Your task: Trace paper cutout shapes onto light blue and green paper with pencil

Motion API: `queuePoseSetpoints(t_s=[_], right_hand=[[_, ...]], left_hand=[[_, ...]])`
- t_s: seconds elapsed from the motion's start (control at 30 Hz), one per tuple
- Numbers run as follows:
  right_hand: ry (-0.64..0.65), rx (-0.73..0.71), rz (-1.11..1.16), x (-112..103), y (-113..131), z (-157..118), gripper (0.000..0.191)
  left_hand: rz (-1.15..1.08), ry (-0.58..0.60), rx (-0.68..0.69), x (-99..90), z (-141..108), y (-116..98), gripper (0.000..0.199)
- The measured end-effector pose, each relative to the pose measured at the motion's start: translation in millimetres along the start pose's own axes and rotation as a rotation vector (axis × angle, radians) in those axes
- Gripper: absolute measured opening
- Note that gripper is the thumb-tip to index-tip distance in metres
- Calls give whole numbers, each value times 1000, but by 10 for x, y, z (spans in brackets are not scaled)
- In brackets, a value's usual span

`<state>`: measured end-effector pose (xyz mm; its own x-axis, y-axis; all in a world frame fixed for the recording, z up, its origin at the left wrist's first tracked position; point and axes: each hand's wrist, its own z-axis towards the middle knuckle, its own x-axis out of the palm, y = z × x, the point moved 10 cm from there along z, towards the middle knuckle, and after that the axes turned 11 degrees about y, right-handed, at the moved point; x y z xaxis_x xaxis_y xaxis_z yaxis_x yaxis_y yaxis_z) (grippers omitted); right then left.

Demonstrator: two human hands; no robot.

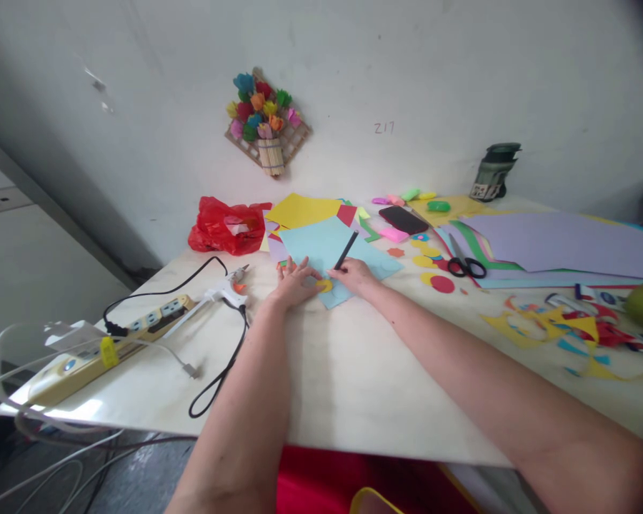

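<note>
My right hand (358, 277) is closed around a black pen (348, 247), its lower end near the light blue paper (321, 243). Fingers spread, my left hand (293, 284) rests on the lower left part of that sheet. Under its fingertips lies a small yellow round paper piece (326, 285), partly covered by the hand. Exactly where the pen tip meets the paper is hidden by my fingers. Behind the blue sheet lies yellow paper (303, 209).
On the left are a glue gun (225, 291) and a power strip (155, 318) with cords. A red plastic bag (228, 227) sits behind. To the right are black-handled scissors (467, 268), a phone (404, 219), paper circles (442, 284), yellow scraps (536, 330) and purple sheets (568, 239).
</note>
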<state>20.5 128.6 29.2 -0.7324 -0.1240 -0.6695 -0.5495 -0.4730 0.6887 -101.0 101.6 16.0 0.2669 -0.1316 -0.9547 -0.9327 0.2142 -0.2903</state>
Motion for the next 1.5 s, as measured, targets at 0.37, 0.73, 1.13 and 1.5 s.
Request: queuePoseSetpoints(t_s=[0.37, 0.73, 1.13, 1.5], right_hand=[[-19, 10, 29, -26, -17, -24, 22], [-4, 22, 59, -22, -25, -38, 20], [27, 63, 133, -13, -43, -65, 25], [43, 7, 140, 2, 69, -56, 37]], left_hand=[[-3, 13, -11, -10, -19, -10, 37], [-13, 9, -1, -6, -4, 3, 38], [10, 30, -51, -19, -45, -12, 35], [3, 22, -41, -41, -54, -39, 36]])
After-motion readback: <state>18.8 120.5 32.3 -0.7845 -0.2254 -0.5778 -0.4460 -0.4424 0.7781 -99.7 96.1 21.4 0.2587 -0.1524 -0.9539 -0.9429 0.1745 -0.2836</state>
